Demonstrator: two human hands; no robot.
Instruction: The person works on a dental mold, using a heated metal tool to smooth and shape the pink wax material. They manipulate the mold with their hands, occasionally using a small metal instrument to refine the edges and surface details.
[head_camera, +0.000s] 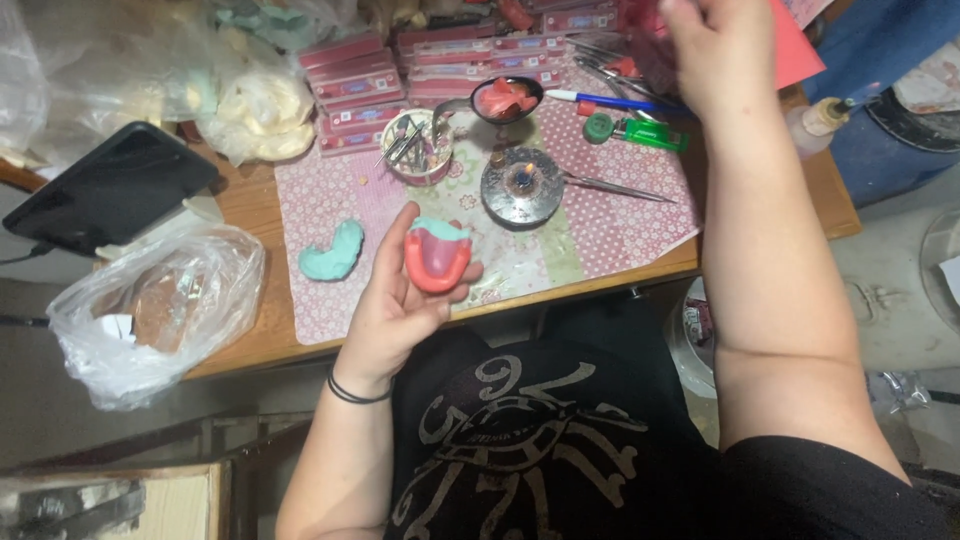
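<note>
My left hand (405, 300) holds a horseshoe-shaped model (437, 255) of red wax on a pale green cast, palm up, just above the table's front edge. My right hand (722, 50) is stretched to the far side of the table, with its fingers at a red sheet (795, 50); whether it grips the sheet I cannot tell. A second pale green curved cast (333, 253) lies on the patterned mat to the left of my left hand. A small round metal burner (521, 184) with a lit flame stands just beyond the held model.
A cup of metal tools (417, 146), a small bowl of red wax pieces (507, 98), stacked pink boxes (360, 85), a blue pen (605, 100), a green lighter (640, 132) and tweezers (612, 187) sit on the mat. A black tablet (110, 190) and plastic bags (150, 310) lie left.
</note>
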